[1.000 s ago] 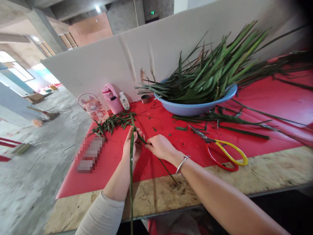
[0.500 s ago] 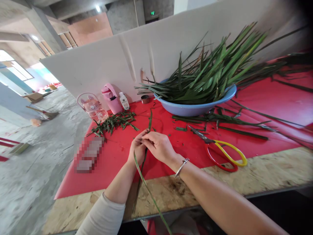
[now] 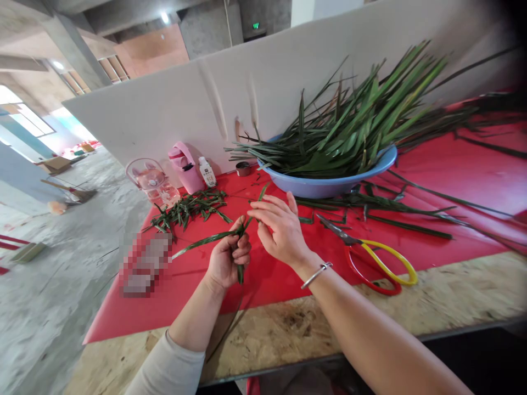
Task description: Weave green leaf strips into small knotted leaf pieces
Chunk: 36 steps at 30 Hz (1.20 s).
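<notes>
My left hand [image 3: 229,255] is closed around several green leaf strips [image 3: 240,272], which cross at its thumb. One long strip [image 3: 202,240] sticks out to the left from this grip, and a short end points down below the fist. Another strip end [image 3: 262,193] slants up to the right, passing by the fingertips of my right hand [image 3: 282,227]. That hand has its fingers stretched out and the thumb apart, just right of the left fist; whether a fingertip touches the strip I cannot tell. A bracelet [image 3: 316,275] circles the right wrist.
A blue basin [image 3: 325,187] heaped with long green leaves stands at the back. Scissors [image 3: 362,241] with red and yellow handles lie at the right. Cut leaf pieces [image 3: 191,211], a pink bottle [image 3: 187,170], a clear jug [image 3: 156,186] and a white bottle [image 3: 207,171] are at back left.
The right hand has gone from a pinch against the left hand to spread fingers, slightly apart. The long strip that hung toward me now points left.
</notes>
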### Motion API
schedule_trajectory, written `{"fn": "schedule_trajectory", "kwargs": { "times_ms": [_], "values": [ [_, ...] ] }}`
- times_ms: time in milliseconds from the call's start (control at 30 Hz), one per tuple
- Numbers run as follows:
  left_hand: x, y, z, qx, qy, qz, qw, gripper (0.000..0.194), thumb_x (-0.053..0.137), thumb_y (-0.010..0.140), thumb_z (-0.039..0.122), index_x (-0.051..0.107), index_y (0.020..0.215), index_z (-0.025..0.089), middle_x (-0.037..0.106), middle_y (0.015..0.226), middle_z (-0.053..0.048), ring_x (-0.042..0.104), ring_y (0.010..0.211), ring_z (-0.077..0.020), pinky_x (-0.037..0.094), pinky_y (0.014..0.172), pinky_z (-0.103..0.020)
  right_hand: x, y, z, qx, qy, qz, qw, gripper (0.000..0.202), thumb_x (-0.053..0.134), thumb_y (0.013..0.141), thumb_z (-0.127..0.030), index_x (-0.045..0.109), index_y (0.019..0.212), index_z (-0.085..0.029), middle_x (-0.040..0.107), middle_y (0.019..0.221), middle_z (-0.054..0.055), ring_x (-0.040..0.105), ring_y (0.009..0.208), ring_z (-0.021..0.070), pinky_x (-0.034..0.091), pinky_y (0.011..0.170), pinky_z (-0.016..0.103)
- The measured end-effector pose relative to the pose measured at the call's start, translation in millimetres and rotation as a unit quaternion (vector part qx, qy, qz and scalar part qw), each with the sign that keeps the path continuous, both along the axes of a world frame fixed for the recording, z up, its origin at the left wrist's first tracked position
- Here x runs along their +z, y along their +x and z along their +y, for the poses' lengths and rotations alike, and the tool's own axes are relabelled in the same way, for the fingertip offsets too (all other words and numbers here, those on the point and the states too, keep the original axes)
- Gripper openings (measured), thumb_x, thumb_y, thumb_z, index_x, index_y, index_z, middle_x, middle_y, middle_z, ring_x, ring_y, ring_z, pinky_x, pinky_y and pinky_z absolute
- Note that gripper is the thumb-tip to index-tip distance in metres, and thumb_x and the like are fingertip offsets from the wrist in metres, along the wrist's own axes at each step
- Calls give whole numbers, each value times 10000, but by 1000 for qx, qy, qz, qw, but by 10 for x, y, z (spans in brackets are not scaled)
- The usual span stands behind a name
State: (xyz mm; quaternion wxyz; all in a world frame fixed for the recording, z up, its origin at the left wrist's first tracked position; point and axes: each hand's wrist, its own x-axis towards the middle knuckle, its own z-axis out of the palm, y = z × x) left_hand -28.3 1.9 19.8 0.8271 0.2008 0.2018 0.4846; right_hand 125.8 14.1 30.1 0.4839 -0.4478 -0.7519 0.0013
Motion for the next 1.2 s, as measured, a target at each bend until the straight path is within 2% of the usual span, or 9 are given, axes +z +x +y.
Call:
{"fn": "schedule_trajectory", "kwargs": {
  "times_ms": [100,233,400,600,800,900,1067,1133,1200],
  "values": [
    [-15,9,-6,3,1,-2,1000,464,463,752,107,520,1195,233,375,618,40,276,420,-10,215,364,-81,17,-20,-28,-36,-18,-25,999,111,557,771,-247,660,729,-247,618,1125,-17,411,1146,268,29,1061,512],
    [-21,20,5,32,4,17,999,469,487,746,110,520,1194,245,392,620,40,266,420,-9,218,367,-76,15,-57,-40,-9,-69,-31,997,228,537,814,-324,631,642,-209,685,810,5,533,903,210,67,1041,489],
    [-45,46,12,66,25,88,994,491,544,728,123,510,1203,244,446,646,37,258,418,0,208,370,-79,-17,-117,-30,74,-147,65,984,188,501,841,-301,639,803,-179,671,827,35,565,788,163,355,867,327],
    [-83,104,-5,76,68,173,980,487,598,711,159,524,1190,210,466,623,35,258,419,-1,178,377,-93,-100,-180,40,167,-344,248,890,174,536,786,-294,608,709,-154,616,624,-2,547,571,113,403,539,206],
    [-111,104,-1,73,59,169,981,457,577,716,145,545,1169,200,483,615,34,242,400,5,172,366,-92,-163,-175,116,220,-388,314,838,166,557,753,-265,567,637,-148,574,555,-16,531,535,104,416,542,209],
    [-78,65,11,69,31,110,991,434,559,731,168,550,1164,202,482,619,39,221,390,7,159,349,-88,-166,-140,121,238,-352,286,859,188,503,811,-303,607,801,-147,630,693,17,575,653,130,445,629,236],
    [-78,64,41,102,46,105,988,461,593,736,185,533,1191,226,539,669,26,285,410,7,205,365,-85,-110,-87,71,109,-136,204,963,112,506,786,-189,590,856,-167,605,890,52,544,868,174,408,810,295],
    [-142,85,66,164,88,164,969,493,620,729,193,520,1210,240,590,726,11,342,429,0,258,387,-99,-101,-105,47,97,-118,195,969,97,474,805,-182,569,784,-171,588,810,38,539,807,163,408,773,279],
    [-230,99,93,226,139,247,932,500,639,721,205,531,1208,233,642,826,-15,438,480,-18,356,449,-129,-118,-145,32,104,-172,224,953,140,439,843,-233,540,764,-177,551,688,7,520,656,132,409,628,235]
  ]
}}
